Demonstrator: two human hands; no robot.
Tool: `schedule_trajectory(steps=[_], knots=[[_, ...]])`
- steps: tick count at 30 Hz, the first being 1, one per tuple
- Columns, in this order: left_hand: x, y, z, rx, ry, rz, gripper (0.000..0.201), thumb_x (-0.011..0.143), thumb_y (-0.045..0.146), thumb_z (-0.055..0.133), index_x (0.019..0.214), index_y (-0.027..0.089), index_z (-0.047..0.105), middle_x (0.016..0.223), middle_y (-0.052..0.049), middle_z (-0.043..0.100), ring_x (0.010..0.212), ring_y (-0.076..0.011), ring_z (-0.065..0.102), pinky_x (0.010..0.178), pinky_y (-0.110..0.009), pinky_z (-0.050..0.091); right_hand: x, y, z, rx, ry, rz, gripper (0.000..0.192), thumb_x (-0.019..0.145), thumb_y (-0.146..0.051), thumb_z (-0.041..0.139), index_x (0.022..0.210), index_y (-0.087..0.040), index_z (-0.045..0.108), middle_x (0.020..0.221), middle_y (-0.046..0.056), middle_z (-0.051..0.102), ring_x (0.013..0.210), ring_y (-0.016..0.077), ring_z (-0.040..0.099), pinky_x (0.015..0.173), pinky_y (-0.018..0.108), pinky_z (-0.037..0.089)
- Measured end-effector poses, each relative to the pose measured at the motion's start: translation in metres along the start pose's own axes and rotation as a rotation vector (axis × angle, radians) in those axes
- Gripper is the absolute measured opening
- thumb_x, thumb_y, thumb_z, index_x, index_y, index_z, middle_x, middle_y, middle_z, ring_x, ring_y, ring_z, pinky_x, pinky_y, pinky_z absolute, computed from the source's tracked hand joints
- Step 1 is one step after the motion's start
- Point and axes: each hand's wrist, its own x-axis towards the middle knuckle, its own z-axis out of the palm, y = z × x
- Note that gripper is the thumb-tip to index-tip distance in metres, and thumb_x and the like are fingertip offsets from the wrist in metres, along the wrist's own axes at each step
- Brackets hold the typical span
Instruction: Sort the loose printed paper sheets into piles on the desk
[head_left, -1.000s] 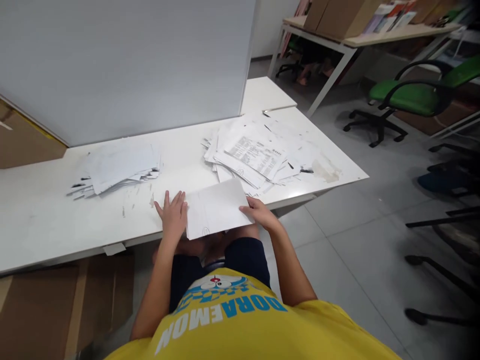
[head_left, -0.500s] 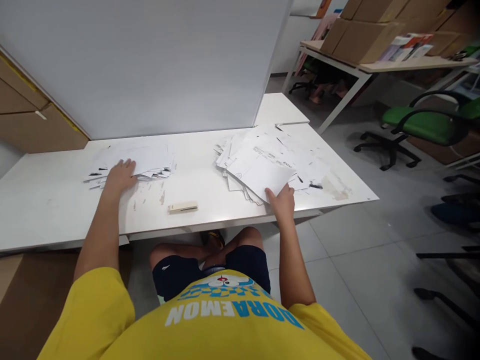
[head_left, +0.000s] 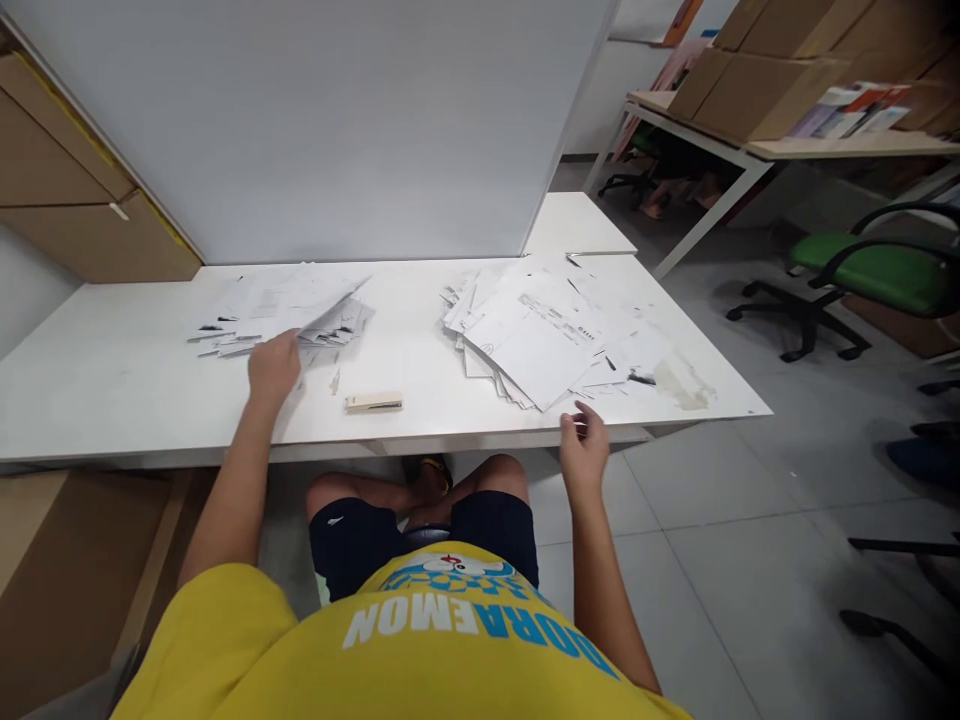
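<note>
My left hand point(head_left: 274, 368) pinches the near edge of a sheet of paper point(head_left: 300, 300), whose right side is lifted off the left paper stack point(head_left: 341, 328). On the right lies a fanned, untidy pile of printed papers point(head_left: 532, 345). My right hand point(head_left: 586, 445) hovers just off the table's front edge, near the lowest corner of that pile; its fingers are loosely curled but apart, with nothing in them. Between the two piles a cream stapler point(head_left: 373, 402) lies close to the front edge.
The white table point(head_left: 150, 385) carries a large upright white panel point(head_left: 360, 130) along its back. Cardboard boxes point(head_left: 139, 240) stand at the left, and an open carton point(head_left: 90, 560) sits below. A green chair point(head_left: 874, 270) and another desk point(head_left: 701, 170) are at the right, with a person's legs beyond.
My left hand has moved from resting on the left stack to lifting a sheet at its near edge. My right hand has let go of the right pile's top sheet and drawn back.
</note>
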Motion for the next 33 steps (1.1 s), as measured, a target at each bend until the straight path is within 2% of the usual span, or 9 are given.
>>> schedule_trajectory(steps=[4, 6, 9, 11, 14, 19, 24, 29, 33], knots=[[-0.023, 0.038, 0.017, -0.158, -0.026, 0.162, 0.050, 0.093, 0.025, 0.033, 0.130, 0.011, 0.065, 0.127, -0.016, 0.068, 0.118, -0.0303, 0.064, 0.105, -0.045, 0.043, -0.004, -0.036, 0.052, 0.321, -0.452, 0.113, 0.059, 0.080, -0.058, 0.060, 0.125, -0.021, 0.056, 0.118, 0.012, 0.064, 0.104, 0.0252, 0.064, 0.093, 0.042, 0.054], [-0.026, 0.053, 0.026, -0.211, -0.062, 0.185, 0.049, 0.093, 0.025, 0.033, 0.128, 0.013, 0.066, 0.128, -0.014, 0.068, 0.120, -0.0278, 0.063, 0.106, -0.044, 0.043, 0.005, -0.058, 0.091, 0.497, -0.657, 0.207, 0.059, 0.078, -0.059, 0.065, 0.122, -0.021, 0.054, 0.125, 0.013, 0.063, 0.111, 0.0251, 0.065, 0.098, 0.040, 0.054], [-0.021, 0.067, 0.038, -0.268, -0.115, 0.252, 0.048, 0.094, 0.026, 0.034, 0.127, 0.015, 0.067, 0.130, -0.010, 0.068, 0.124, -0.0240, 0.061, 0.110, -0.041, 0.042, 0.029, -0.089, 0.154, 0.715, -0.924, 0.350, 0.055, 0.079, -0.065, 0.060, 0.107, -0.018, 0.055, 0.116, 0.017, 0.067, 0.109, 0.0259, 0.067, 0.101, 0.040, 0.054], [-0.017, 0.070, 0.044, -0.296, -0.160, 0.322, 0.047, 0.094, 0.027, 0.036, 0.127, 0.015, 0.067, 0.133, -0.010, 0.066, 0.129, -0.0237, 0.058, 0.113, -0.041, 0.040, 0.044, -0.104, 0.190, 0.713, -0.964, 0.367, 0.049, 0.080, -0.062, 0.060, 0.101, -0.018, 0.056, 0.103, 0.016, 0.070, 0.104, 0.0268, 0.068, 0.096, 0.043, 0.056], [-0.018, 0.069, 0.049, -0.322, -0.213, 0.374, 0.046, 0.092, 0.034, 0.043, 0.127, 0.016, 0.067, 0.137, -0.010, 0.063, 0.134, -0.0258, 0.053, 0.115, -0.043, 0.037, 0.058, -0.114, 0.225, 0.654, -0.908, 0.345, 0.032, 0.076, -0.039, 0.067, 0.098, -0.020, 0.056, 0.095, 0.009, 0.072, 0.099, 0.0252, 0.067, 0.094, 0.044, 0.056], [-0.023, 0.063, 0.048, -0.356, -0.093, 0.298, 0.050, 0.093, 0.041, 0.045, 0.135, 0.019, 0.061, 0.141, -0.008, 0.060, 0.143, -0.0251, 0.043, 0.123, -0.045, 0.025, 0.056, -0.112, 0.238, 0.544, -0.700, 0.102, 0.038, 0.066, -0.025, 0.061, 0.103, -0.022, 0.056, 0.106, 0.004, 0.070, 0.100, 0.0219, 0.063, 0.102, 0.044, 0.050], [-0.020, 0.056, 0.044, -0.432, 0.192, 0.019, 0.072, 0.094, 0.050, 0.045, 0.156, 0.015, 0.029, 0.164, -0.015, 0.027, 0.155, -0.0263, 0.017, 0.126, -0.046, 0.015, 0.051, -0.115, 0.230, 0.585, -0.683, -0.224, 0.040, 0.073, -0.042, 0.059, 0.109, -0.025, 0.058, 0.120, 0.005, 0.067, 0.117, 0.0233, 0.057, 0.105, 0.040, 0.046], [-0.024, 0.053, 0.041, -0.601, 0.298, -0.123, 0.086, 0.097, 0.054, 0.038, 0.160, 0.016, -0.008, 0.165, -0.020, 0.019, 0.153, -0.0257, 0.023, 0.121, -0.043, 0.028, 0.047, -0.118, 0.226, 0.658, -0.659, -0.221, 0.049, 0.073, -0.052, 0.061, 0.113, -0.025, 0.056, 0.123, 0.007, 0.066, 0.124, 0.0253, 0.055, 0.104, 0.039, 0.046], [-0.030, 0.055, 0.041, -0.571, 0.291, -0.074, 0.085, 0.098, 0.061, 0.027, 0.159, 0.017, -0.013, 0.166, -0.020, 0.012, 0.154, -0.0251, 0.020, 0.120, -0.041, 0.030, 0.047, -0.119, 0.225, 0.710, -0.670, -0.202, 0.054, 0.071, -0.055, 0.063, 0.115, -0.025, 0.053, 0.122, 0.008, 0.066, 0.118, 0.0244, 0.059, 0.103, 0.038, 0.047]])
